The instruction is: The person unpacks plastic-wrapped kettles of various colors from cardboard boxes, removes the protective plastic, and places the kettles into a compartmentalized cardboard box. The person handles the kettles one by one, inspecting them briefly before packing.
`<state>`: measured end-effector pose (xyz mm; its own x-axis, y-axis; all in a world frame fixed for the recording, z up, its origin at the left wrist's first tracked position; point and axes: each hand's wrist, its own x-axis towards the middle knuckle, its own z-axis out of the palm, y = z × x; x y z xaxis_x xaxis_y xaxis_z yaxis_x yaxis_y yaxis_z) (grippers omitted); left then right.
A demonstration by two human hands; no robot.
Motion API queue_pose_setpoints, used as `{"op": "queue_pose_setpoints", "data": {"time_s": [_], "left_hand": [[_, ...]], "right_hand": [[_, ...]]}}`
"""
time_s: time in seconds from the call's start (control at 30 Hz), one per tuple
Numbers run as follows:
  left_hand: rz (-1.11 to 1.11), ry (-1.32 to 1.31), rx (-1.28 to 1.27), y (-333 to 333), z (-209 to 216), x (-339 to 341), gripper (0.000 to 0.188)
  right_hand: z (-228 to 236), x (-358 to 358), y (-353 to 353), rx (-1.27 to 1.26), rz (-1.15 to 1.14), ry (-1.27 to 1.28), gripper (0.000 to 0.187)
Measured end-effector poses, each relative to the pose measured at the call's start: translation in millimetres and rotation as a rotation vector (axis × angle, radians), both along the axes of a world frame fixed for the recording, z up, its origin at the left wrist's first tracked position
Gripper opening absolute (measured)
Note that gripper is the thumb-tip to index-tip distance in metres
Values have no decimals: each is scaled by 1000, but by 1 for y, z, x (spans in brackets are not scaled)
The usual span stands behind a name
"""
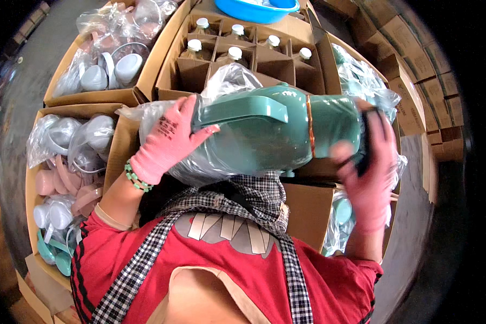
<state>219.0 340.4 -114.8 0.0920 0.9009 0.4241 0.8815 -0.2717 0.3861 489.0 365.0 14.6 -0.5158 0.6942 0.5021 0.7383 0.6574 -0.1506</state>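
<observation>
A glossy green thermos jug (275, 129) with a copper-coloured band lies sideways in front of my chest, its long green handle (243, 110) uppermost. Clear plastic wrap (200, 164) covers its left part. My left hand (167, 135), in a pink glove, grips that left end through the wrap, thumb by the handle. At the other end my right hand (370, 167), also pink-gloved and blurred by motion, curls its fingers and thumb around a dark round end piece (368, 135). Whether this piece is fixed to the jug I cannot tell.
Behind the jug stands a divided carton (170, 70) with several white-capped bottles (234, 53). A blue basin (259, 12) is beyond it. Open boxes at left hold bagged pink, grey and green parts (94, 78); bagged green parts (343, 210) fill boxes at right. Stacked cartons (416, 48) line the far right.
</observation>
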Motion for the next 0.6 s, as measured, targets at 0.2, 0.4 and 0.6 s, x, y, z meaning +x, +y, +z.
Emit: {"op": "queue_pose_setpoints", "data": {"time_s": [0.2, 0.4, 0.6], "left_hand": [[-151, 117, 81, -18, -7, 4, 62], [212, 109, 58, -39, -47, -89, 27], [-125, -161, -299, -80, -70, -51, 27]], "right_hand": [[-57, -88, 18, 108, 328, -477, 52], [-20, -65, 96, -152, 322, -395, 31], [41, -36, 115, -891, 166, 457, 19]]}}
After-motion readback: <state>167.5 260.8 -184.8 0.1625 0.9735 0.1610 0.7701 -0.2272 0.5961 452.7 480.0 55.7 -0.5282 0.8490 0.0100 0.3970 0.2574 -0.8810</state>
